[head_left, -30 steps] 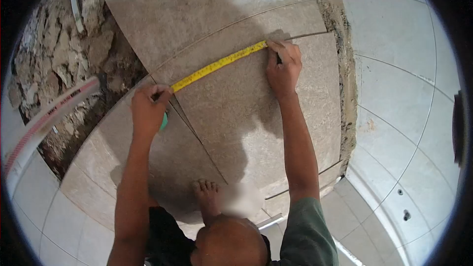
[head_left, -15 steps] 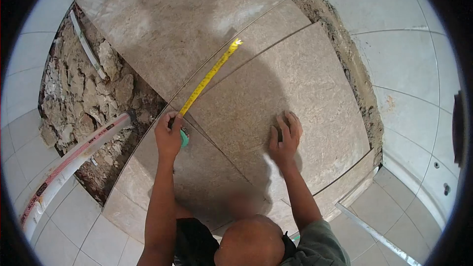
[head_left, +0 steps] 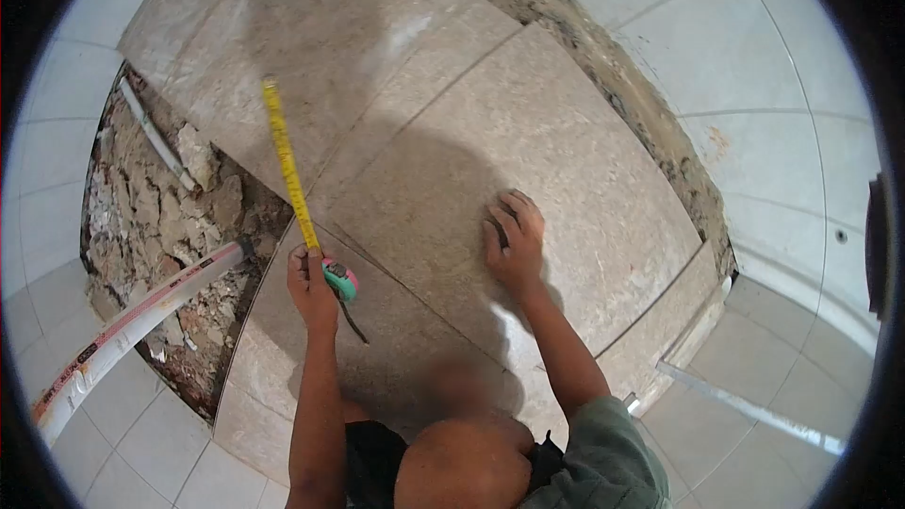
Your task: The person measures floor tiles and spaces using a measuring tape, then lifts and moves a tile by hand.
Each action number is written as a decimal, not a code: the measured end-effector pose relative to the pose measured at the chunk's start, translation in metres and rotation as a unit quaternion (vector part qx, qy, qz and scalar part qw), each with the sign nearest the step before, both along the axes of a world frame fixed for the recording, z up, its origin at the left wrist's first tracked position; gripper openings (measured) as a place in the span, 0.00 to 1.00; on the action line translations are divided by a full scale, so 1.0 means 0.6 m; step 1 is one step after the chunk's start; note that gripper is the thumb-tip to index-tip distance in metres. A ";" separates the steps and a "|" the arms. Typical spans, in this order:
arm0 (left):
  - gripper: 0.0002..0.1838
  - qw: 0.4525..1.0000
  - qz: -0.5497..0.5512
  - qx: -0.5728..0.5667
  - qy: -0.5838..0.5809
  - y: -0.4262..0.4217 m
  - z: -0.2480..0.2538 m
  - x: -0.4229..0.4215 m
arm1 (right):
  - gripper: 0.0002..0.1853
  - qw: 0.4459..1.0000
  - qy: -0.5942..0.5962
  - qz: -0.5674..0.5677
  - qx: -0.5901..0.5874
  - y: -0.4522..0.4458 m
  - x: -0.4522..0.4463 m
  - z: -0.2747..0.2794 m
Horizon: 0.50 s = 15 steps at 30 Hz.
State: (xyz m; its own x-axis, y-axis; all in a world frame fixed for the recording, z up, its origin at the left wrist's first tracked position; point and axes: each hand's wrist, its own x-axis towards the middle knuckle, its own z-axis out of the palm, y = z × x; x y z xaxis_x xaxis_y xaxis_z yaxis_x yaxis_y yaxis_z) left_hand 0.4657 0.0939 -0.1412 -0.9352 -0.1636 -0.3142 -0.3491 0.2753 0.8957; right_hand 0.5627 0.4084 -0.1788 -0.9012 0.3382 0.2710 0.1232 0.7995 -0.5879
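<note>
My left hand [head_left: 313,292] pinches the yellow blade of a tape measure [head_left: 289,165] near its case. The blade stretches up and slightly left over the brown floor tiles, its far end free. The green and pink tape case [head_left: 340,280] hangs just right of the fingers, with a dark strap below it. My right hand [head_left: 516,240] rests on a large brown tile [head_left: 584,179], fingers apart and holding nothing.
Broken rubble [head_left: 151,217] fills a gap at the left, where a white pipe with red print [head_left: 137,328] and a thin pipe [head_left: 156,137] lie. Grey tiles [head_left: 754,57] stand at the right. A metal bar [head_left: 754,408] lies lower right.
The tape's far end has come away from my right hand and swung left. My right hand has moved down and opened onto the tile. The tape case shows more now.
</note>
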 end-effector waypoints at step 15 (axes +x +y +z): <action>0.12 0.920 0.033 0.306 -0.245 0.043 0.098 0.190 | 0.18 0.989 0.125 0.006 -0.073 0.006 0.021 -0.006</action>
State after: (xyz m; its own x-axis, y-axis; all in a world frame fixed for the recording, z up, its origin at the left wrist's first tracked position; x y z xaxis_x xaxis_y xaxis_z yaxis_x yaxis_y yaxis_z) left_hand 0.5799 0.1199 -0.0824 -0.6520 0.1325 -0.7466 -0.7493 -0.2637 0.6075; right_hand 0.5755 0.4119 -0.1824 -0.8163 0.3797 0.4353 -0.0502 0.7041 -0.7083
